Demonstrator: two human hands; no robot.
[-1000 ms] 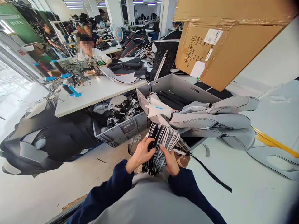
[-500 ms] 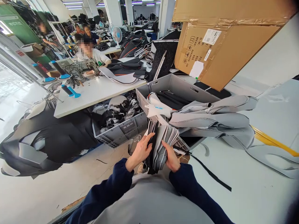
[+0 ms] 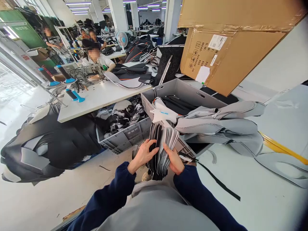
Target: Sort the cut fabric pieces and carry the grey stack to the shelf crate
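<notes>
A thick stack of black and grey fabric pieces [image 3: 163,154] stands on edge between my hands, in front of my body. My left hand [image 3: 145,153] grips its black left side, with thumb and forefinger laid across the edges. On the grey right side, my right hand [image 3: 174,159] presses with its thumb while the other fingers go behind, partly hidden. The pieces fan apart at the top and look long with rounded ends. Just beyond the stack, a white cloth piece with a blue mark [image 3: 164,114] lies over the rim of a grey crate [image 3: 178,84].
Left of the stack, another grey crate [image 3: 126,134] holds fabric bundles under a white sewing table [image 3: 96,96]. Grey sewn panels [image 3: 216,126] spread rightward over the crate. A large carton [image 3: 211,54] leans at upper right. A co-worker [image 3: 95,57] sits at a sewing machine.
The stack has shifted slightly left between my hands, and more black pieces fan out on its left side. My right thumb has moved a little left and up. Both hands keep their hold.
</notes>
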